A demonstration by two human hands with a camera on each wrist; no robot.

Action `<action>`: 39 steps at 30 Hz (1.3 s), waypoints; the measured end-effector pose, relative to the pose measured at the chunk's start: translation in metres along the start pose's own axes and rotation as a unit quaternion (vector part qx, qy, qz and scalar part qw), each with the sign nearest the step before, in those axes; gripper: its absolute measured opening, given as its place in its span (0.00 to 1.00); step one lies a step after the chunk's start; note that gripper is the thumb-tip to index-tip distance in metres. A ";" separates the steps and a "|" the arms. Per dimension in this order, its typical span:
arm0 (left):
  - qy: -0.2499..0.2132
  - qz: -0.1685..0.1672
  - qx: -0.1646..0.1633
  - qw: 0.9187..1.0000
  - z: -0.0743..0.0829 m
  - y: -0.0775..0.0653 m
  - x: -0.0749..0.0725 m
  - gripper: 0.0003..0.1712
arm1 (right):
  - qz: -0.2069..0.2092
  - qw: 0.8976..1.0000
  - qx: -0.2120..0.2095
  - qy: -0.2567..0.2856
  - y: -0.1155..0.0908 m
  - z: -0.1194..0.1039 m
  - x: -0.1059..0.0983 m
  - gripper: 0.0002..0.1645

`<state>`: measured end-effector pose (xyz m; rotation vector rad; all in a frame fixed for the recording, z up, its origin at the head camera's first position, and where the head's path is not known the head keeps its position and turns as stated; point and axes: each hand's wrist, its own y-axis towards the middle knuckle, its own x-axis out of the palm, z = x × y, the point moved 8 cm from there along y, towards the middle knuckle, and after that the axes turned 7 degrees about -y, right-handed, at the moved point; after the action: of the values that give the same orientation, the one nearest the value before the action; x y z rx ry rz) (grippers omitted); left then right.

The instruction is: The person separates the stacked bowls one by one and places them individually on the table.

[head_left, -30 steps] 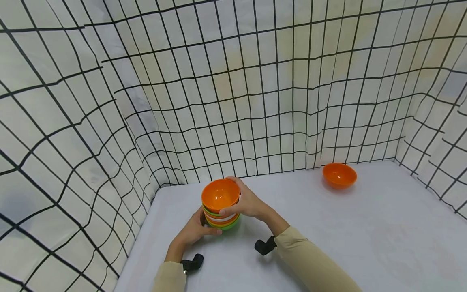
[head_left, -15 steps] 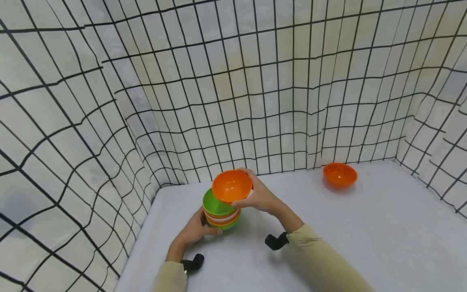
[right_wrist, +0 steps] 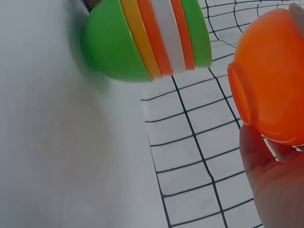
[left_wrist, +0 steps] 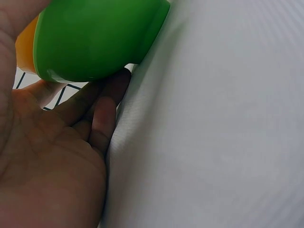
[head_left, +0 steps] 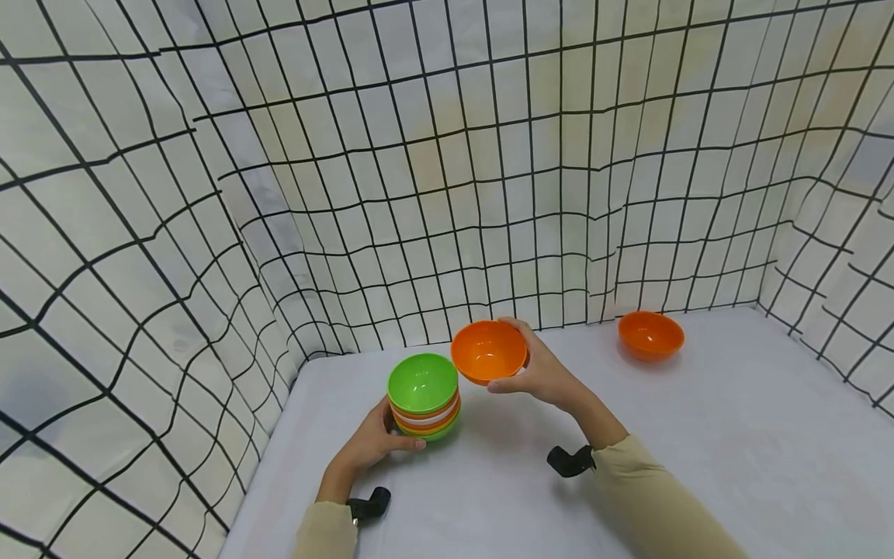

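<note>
A stack of nested bowls (head_left: 423,384) in green, orange, white and yellow stands on the white table, a green one on top. My left hand (head_left: 373,441) holds this stack low at its left side, thumb in front and fingers behind. In the left wrist view the bottom green bowl (left_wrist: 95,38) lies against those fingers. To the right of the stack, my right hand (head_left: 541,373) grips an orange bowl (head_left: 489,352) by its right side, thumb at the near rim. The right wrist view shows that bowl's underside and foot ring (right_wrist: 242,95), raised above the table.
Another orange bowl (head_left: 651,336) sits at the back right of the table (head_left: 698,450). White sheets with a black grid (head_left: 489,171) rise behind and on both sides. A black wrist camera (head_left: 571,461) juts from the right sleeve, another from the left.
My right hand has lifted the top orange bowl off the stack and moved it to the right, uncovering a green bowl. The left hand and the stack have stayed in place.
</note>
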<state>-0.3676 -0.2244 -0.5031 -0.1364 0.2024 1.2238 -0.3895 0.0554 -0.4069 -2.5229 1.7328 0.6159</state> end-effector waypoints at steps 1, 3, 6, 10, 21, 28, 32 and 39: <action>0.000 -0.001 -0.001 1.000 0.000 0.000 0.000 0.57 | 0.003 1.000 0.004 -0.001 -0.001 0.003 -0.003 0.66; -0.005 -0.001 -0.002 1.000 -0.001 0.000 0.000 0.58 | 0.009 1.000 0.014 -0.005 -0.004 0.009 -0.009 0.66; -0.009 0.000 -0.005 1.000 -0.001 0.000 0.000 0.59 | 0.018 0.999 0.024 -0.013 -0.007 0.017 -0.017 0.66; -0.006 0.005 -0.009 1.000 0.000 -0.002 0.000 0.59 | 0.024 0.999 0.030 -0.026 -0.008 0.024 -0.025 0.66; -0.004 0.008 -0.008 1.000 0.000 0.000 0.000 0.57 | 0.048 0.996 0.057 -0.053 -0.010 0.046 -0.053 0.67; -0.014 0.008 -0.014 1.000 0.000 -0.001 0.001 0.59 | 0.074 0.990 0.094 -0.069 -0.013 0.064 -0.067 0.72; -0.013 0.010 -0.014 1.000 -0.001 -0.001 0.000 0.59 | 0.087 0.989 0.099 -0.075 -0.012 0.072 -0.074 0.73; -0.014 0.004 -0.010 1.000 -0.001 -0.001 0.001 0.59 | 0.103 0.987 0.100 -0.077 -0.015 0.086 -0.087 0.73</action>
<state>-0.3666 -0.2241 -0.5044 -0.1361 0.1654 1.2359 -0.4295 0.1594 -0.4607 -2.1235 1.9072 0.5945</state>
